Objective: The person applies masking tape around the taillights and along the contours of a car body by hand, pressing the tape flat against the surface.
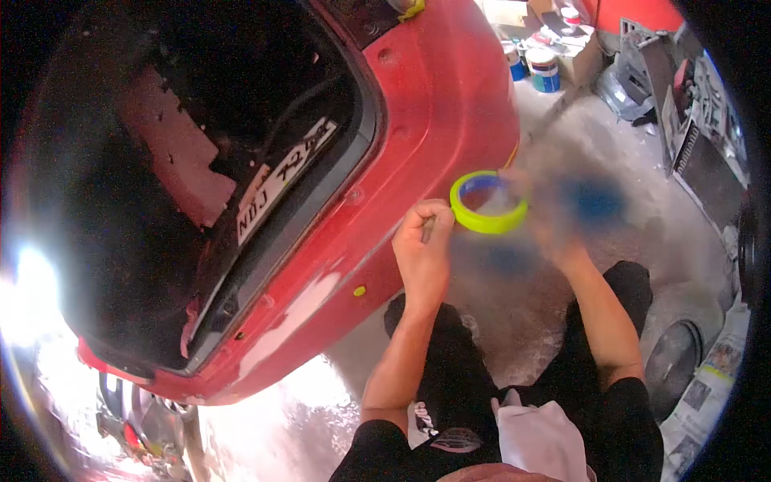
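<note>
With left hand (424,249) closed in a pinch, grips tape (490,225) at its left edge! Over to right hand (558,238), badly blurred: can't tell whether clamped or apart. Holds tape, bright yellow-green with blue inside, up in mid-air between both hands, near red bumper (385,201) and above grey floor (582,128).

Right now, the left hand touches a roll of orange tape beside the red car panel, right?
No: the head view shows the roll of tape is yellow-green, not orange. The left hand does touch it, beside the red car panel.
</note>
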